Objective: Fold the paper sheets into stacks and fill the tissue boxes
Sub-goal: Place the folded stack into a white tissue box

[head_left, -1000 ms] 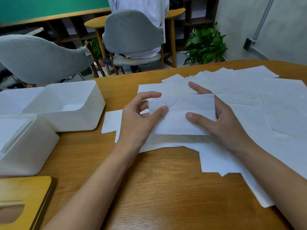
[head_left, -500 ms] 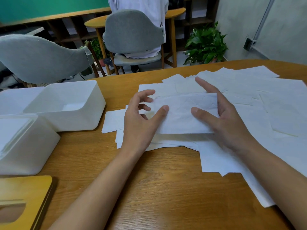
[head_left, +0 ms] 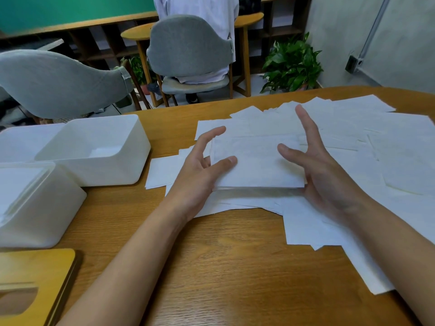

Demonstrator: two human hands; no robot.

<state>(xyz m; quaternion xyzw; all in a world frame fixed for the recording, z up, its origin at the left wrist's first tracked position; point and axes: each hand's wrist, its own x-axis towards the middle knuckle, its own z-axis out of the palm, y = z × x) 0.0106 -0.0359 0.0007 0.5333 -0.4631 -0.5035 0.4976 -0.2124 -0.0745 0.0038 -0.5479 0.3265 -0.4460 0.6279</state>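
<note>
A folded stack of white paper (head_left: 256, 165) sits slightly raised over loose paper sheets (head_left: 381, 147) spread across the wooden table (head_left: 223, 267). My left hand (head_left: 200, 168) holds the stack's left edge, thumb on top and curled fingers behind the edge, index finger stretched out. My right hand (head_left: 327, 180) stands at the stack's right edge with straight, spread fingers; its thumb hovers above the paper. An open white tissue box (head_left: 106, 170) stands left of the stack. A second white tissue box (head_left: 40, 212) is nearer, at the left edge.
A wooden lid with an oval slot (head_left: 35, 281) lies at the bottom left. Beyond the table stand two grey chairs (head_left: 190, 45), a seated person in white, and a potted plant (head_left: 292, 67). A grey wall runs along the right.
Both hands have opened away from the stack's top. My right thumb has lifted off the paper and my right index finger has swung upward; the stack now appears squared between the hands.
</note>
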